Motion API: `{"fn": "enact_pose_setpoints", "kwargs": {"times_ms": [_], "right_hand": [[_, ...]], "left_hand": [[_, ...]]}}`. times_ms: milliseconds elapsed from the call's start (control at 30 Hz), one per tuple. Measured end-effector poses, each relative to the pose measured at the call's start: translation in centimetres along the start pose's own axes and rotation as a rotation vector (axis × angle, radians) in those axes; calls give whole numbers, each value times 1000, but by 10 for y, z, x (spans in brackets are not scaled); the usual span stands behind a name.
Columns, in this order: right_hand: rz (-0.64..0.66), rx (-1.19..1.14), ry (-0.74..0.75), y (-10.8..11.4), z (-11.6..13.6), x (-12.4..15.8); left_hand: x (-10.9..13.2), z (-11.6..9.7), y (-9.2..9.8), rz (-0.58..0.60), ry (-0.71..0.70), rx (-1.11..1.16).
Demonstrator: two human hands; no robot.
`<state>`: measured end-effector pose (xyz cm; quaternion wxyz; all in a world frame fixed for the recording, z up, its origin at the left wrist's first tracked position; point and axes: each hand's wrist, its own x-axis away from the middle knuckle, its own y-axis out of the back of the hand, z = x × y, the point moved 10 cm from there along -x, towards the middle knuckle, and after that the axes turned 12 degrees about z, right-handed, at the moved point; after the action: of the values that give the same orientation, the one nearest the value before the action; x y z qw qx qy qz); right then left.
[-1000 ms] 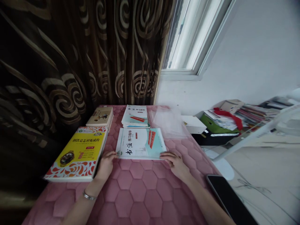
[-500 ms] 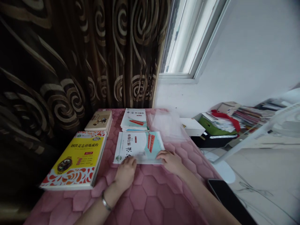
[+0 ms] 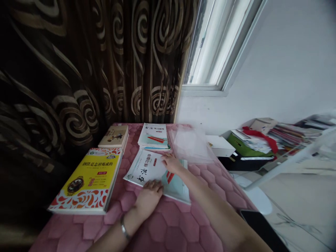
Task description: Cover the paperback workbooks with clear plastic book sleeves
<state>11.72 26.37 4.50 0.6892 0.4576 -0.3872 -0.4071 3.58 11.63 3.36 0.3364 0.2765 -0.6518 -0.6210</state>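
A white and teal calligraphy workbook (image 3: 147,169) lies slightly turned on the pink table cover. My left hand (image 3: 151,192) is closed at its near edge, with the fingers on the cover and the thumb hard to see. Reaching across the workbook, my right hand (image 3: 172,163) has its fingers bent together at the far edge. A clear film edge shows at the workbook's right side. Just beyond lies a small stack of similar workbooks (image 3: 153,134). Clear plastic book covers (image 3: 190,141) lie to the right of that stack.
A thick yellow book (image 3: 91,178) and a tan book (image 3: 114,136) lie at the left, by the dark curtain (image 3: 126,63). At the right are a white box (image 3: 222,145), a black device (image 3: 262,227) and piled papers (image 3: 257,140).
The workbook has turned clockwise, its right end coming nearer to me. My right hand has moved from its near right corner to the far edge. My left hand has shifted slightly right.
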Motion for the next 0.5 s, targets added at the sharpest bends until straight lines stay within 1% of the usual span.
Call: {"fn": "enact_pose_setpoints", "kwargs": {"times_ms": [67,100,167,267,367,433,500], "right_hand": [[10,12,-48,-2,-3,3],[16,15,-71,-3,-4,5],[28,13,-118,-6,-5,12],[70,-18,-182,-7,-4,25],[133,-76,-228,-7,-4,40],[170,-113,-234,-9,-3,52],[203,-137,-219,-15,-3,65]], "left_hand": [[27,15,-1,-58,-3,78],[39,24,-1,-82,18,110],[63,45,-1,-151,143,154],[93,75,1,-306,381,220],[110,96,-2,-474,525,374],[113,107,-7,-565,584,505],[110,114,-11,-628,611,609]]}}
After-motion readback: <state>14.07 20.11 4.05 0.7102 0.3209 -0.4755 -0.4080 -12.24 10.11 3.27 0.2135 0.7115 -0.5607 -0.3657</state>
